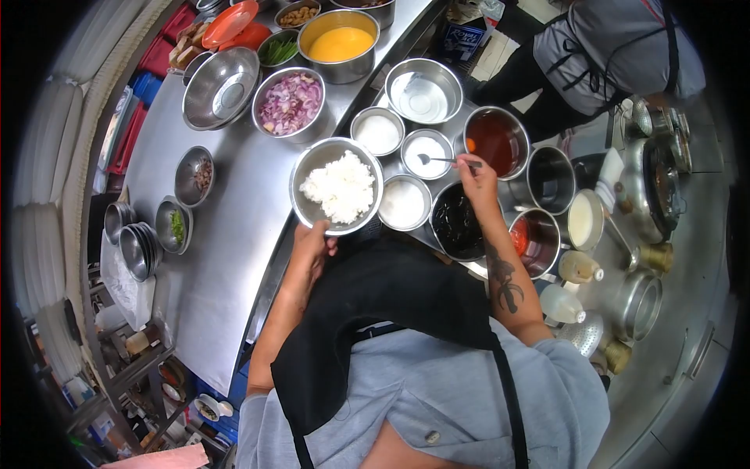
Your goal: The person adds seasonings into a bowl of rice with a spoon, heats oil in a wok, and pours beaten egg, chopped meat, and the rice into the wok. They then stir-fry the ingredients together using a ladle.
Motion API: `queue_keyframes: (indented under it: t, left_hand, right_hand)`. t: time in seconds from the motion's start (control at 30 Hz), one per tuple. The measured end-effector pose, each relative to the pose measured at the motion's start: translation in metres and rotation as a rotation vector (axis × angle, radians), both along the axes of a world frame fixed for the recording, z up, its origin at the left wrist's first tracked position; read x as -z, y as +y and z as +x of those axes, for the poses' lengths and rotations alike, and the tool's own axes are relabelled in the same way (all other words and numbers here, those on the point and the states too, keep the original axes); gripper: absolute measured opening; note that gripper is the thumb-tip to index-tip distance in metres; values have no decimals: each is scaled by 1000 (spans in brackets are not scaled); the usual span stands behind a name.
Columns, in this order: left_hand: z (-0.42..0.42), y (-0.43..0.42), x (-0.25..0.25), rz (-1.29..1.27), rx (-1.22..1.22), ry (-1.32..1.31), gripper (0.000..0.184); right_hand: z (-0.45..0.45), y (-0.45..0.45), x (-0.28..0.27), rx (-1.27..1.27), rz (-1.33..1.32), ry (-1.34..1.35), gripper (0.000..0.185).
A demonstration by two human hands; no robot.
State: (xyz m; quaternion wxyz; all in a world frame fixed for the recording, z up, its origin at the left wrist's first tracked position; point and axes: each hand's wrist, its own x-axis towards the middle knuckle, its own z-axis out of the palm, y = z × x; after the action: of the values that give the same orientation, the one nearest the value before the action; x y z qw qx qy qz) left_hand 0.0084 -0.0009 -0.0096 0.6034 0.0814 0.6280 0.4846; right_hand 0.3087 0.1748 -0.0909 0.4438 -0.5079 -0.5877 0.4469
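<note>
My left hand (314,241) is closed on the near rim of a metal bowl (311,209). White cooked rice (341,186) lies heaped inside it. My right hand (478,178) pinches the handle of a small spoon (444,160). The spoon's head is over or in the white granules (423,146) of a small round metal container, and I cannot tell how deep it sits. Two similar containers stand beside that one, with white contents (377,133) behind and white contents (403,205) in front. A pot of dark liquid (457,223) is below my right forearm.
Chopped red onion (290,103) and yellow liquid (341,45) fill bowls at the back left. Reddish-brown liquid (500,144) is in a pot right of my hand. Squeeze bottles (561,303) stand further right. Another person (598,59) stands at the upper right.
</note>
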Motion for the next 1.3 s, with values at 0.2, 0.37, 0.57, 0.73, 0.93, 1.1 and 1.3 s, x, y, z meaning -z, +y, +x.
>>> queue_keyframes:
  t: [0.2, 0.37, 0.57, 0.73, 0.93, 1.1, 1.3]
  left_hand:
    - [2, 9, -8, -23, 19, 28, 22]
    - [2, 23, -3, -18, 127, 107, 17]
    - [18, 43, 14, 86, 157, -3, 13]
    - [17, 41, 3, 83, 131, -20, 20]
    - [-2, -3, 3, 65, -67, -29, 24]
    - [-27, -41, -4, -215, -287, 116, 23]
    - [-43, -74, -17, -117, -478, 137, 19]
  right_hand:
    - [5, 2, -12, 70, -155, 117, 19]
    - [3, 1, -60, 78, -217, 207, 19]
    - [-22, -17, -138, 30, 181, -31, 16]
    - [-14, -8, -121, -70, 504, -356, 17]
    - [-29, -22, -93, -163, 288, -214, 16]
    - [-80, -31, -72, -300, 178, -119, 14]
    - [-124, -34, -45, -425, 195, -160, 14]
